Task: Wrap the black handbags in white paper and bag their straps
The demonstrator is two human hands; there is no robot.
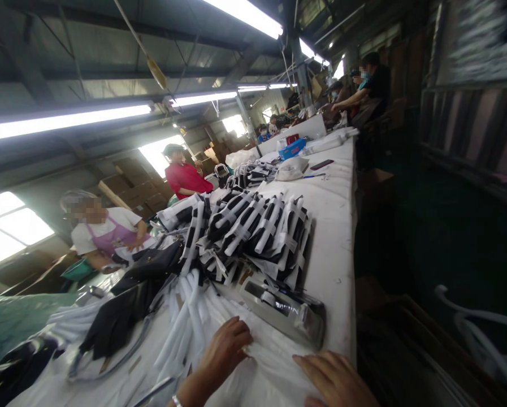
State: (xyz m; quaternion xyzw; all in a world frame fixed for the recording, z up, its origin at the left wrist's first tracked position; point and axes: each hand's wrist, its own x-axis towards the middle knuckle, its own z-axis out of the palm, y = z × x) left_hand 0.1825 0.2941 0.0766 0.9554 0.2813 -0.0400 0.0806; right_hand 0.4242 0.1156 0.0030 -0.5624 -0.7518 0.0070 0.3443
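My left hand (224,351) is at the bottom middle, fingers bent and drawn together on a thin white plastic sheet (274,370), which creases beside them. To its right, my right hand (336,377) lies with fingers stretched out over the sheet near the table edge. Just beyond both hands sits a grey plastic tray-like holder (285,311) with a clear roll or bottle-like item in it, too blurred to name. Long white padded strips (189,316) lie left of my left hand.
Black pieces wrapped with white strips (257,232) form a tall pile ahead. Black bags (121,311) lie left. Farther along the white table (333,226) are a phone (321,164) and a blue box (291,148). Co-workers (113,232) stand across. A white metal frame (477,322) stands right.
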